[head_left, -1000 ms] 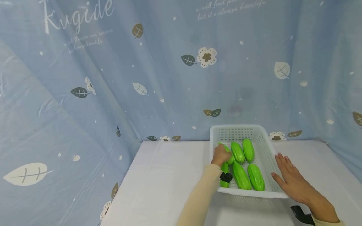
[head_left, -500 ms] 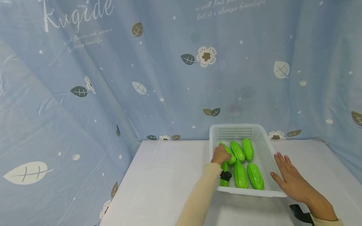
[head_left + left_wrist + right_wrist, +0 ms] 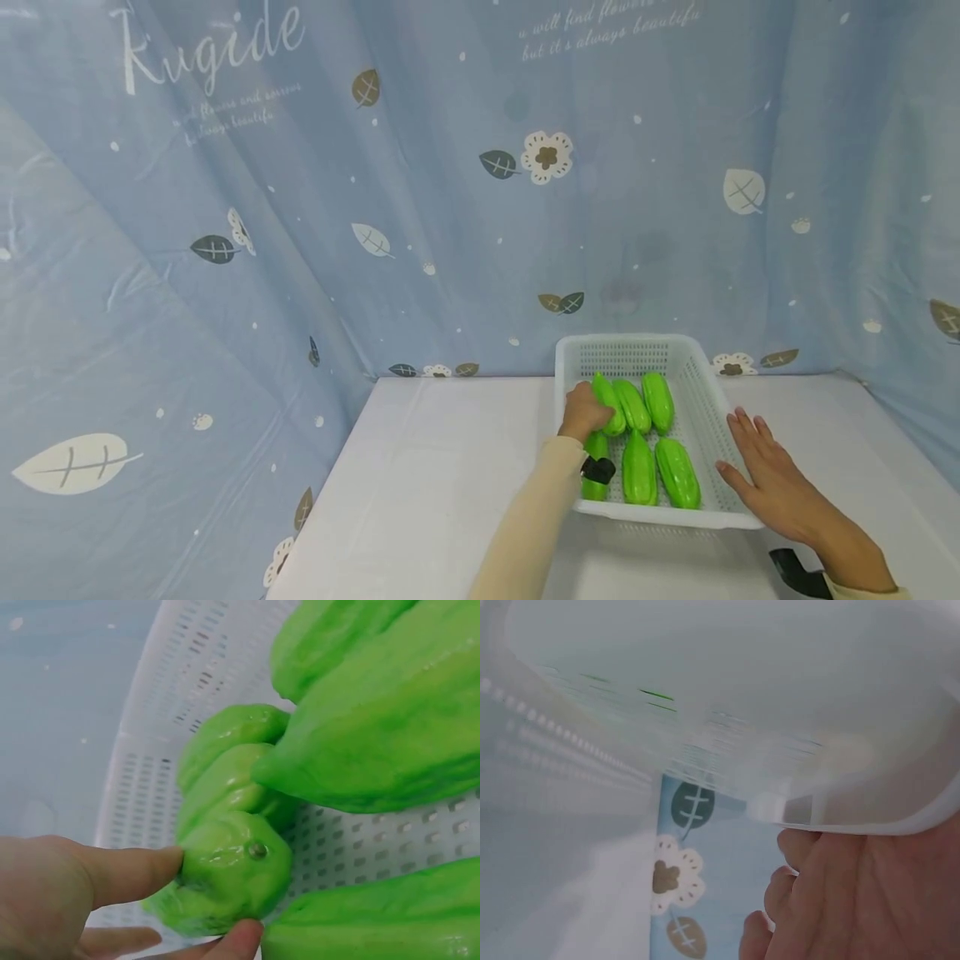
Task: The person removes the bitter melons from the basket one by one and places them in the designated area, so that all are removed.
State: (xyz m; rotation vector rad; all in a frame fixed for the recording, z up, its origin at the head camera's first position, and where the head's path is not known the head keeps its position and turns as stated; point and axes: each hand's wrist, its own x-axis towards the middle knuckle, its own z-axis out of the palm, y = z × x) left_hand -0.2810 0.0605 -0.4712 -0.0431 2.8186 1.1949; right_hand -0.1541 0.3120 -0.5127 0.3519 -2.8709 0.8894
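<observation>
In the head view, a white perforated basket holds several glossy green, ridged gourds in two rows. My left hand reaches over its left side and pinches the leftmost gourd of the back row. The left wrist view shows the thumb on one side of that gourd and a fingertip at its lower edge. Two more gourds lie beside it in the back row. The front row has a middle gourd and a right gourd. My right hand, fingers straight, rests along the basket's right rim.
The left forearm and a black wrist mount partly cover a front-left gourd. The basket stands on a white table, close to a blue patterned curtain behind it.
The gourd in my left hand has swung its far end to the right and lies against its neighbour. The front middle gourd straightened earlier. My right hand stays at the rim.
</observation>
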